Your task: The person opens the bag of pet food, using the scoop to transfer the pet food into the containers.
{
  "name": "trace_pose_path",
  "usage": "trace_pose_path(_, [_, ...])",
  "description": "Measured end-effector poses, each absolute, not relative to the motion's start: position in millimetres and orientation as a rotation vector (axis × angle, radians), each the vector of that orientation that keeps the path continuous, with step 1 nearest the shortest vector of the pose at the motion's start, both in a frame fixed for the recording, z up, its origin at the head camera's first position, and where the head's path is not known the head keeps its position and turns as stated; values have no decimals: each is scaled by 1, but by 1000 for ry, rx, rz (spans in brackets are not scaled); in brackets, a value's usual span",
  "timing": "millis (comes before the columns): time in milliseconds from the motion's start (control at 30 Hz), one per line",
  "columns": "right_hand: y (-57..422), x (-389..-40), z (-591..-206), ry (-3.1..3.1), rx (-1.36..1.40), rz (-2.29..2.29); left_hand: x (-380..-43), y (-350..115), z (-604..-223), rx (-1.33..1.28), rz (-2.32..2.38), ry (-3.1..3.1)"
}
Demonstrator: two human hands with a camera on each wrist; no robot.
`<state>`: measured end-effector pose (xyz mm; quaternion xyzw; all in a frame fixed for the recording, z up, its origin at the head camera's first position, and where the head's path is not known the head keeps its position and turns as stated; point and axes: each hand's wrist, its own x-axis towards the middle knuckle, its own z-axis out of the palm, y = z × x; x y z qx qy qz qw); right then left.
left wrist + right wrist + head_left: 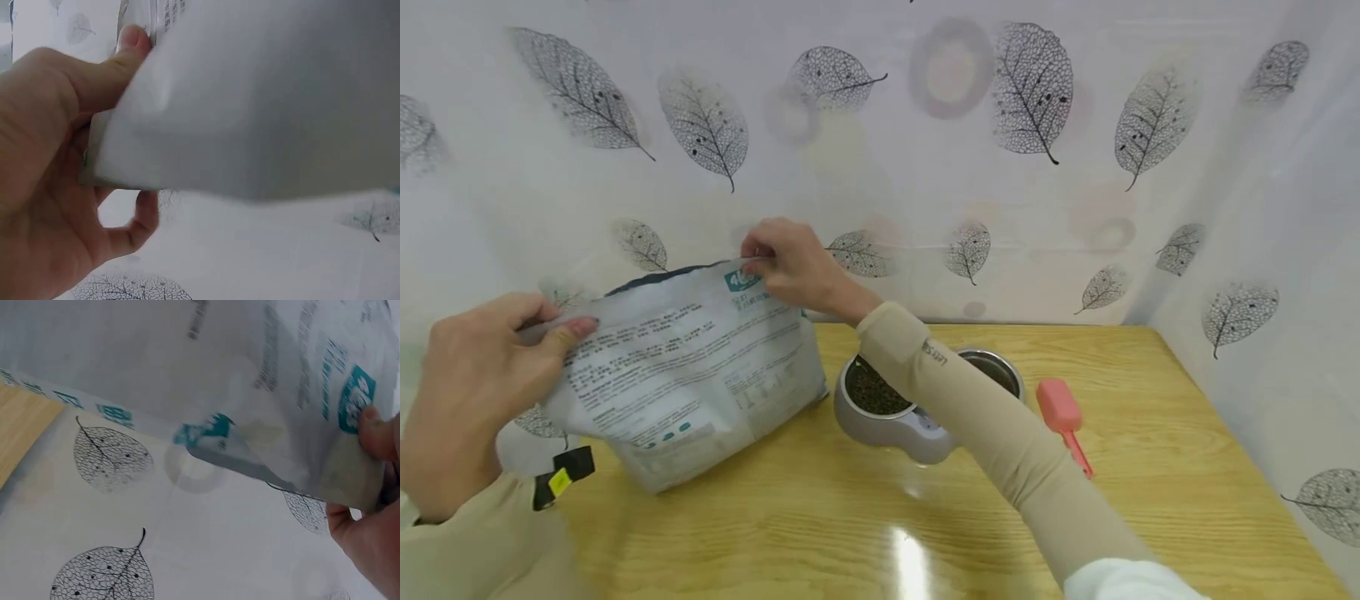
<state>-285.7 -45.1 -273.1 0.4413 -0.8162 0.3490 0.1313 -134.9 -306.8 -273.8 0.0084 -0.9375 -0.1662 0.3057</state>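
Observation:
A large white plastic bag (692, 367) with rows of printed text and teal marks is held tilted at the left of the table. My left hand (490, 383) pinches its upper left corner between thumb and fingers. At the upper right corner, my right hand (793, 265) grips the top edge near a teal logo. A dark strip shows along the bag's top edge; what is inside is hidden. In the left wrist view the bag's pale side (250, 112) fills most of the picture. The right wrist view shows the thumb (378, 434) pressing near the logo.
A grey double pet bowl (880, 425) stands right of the bag, partly behind my right forearm. Its left bowl holds dark brown-green pellets (874, 392); the right one shows bare metal. A pink scoop (1060, 406) lies further right on the wooden table (1180, 467). Leaf-patterned curtain (880, 167) surrounds it.

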Motion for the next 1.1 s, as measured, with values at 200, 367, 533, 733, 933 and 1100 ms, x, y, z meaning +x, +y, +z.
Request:
trace_pose_path(200, [-48,-282,-279,-2314,1176,897,-148,-308,-275,85,-359,-2397])
trace_pose_path(367, [-52,-279,-278,-2292,1153,805,-150,-312,-279,176,-383,-2424])
trace_pose_path(533, [-59,-282,-275,-2243,1200,660,-137,-313,-277,319,-392,-2502])
trace_pose_path(733, [-61,-280,-260,-2417,1217,544,-135,-301,-263,188,-256,-2605])
trace_pose_path(933, [-70,-279,-252,-2557,1333,522,-144,-286,-257,-43,-366,-2648])
trace_pose_path(1100, [-69,-288,-260,-2465,1440,714,-148,-289,-267,-115,-469,-2565])
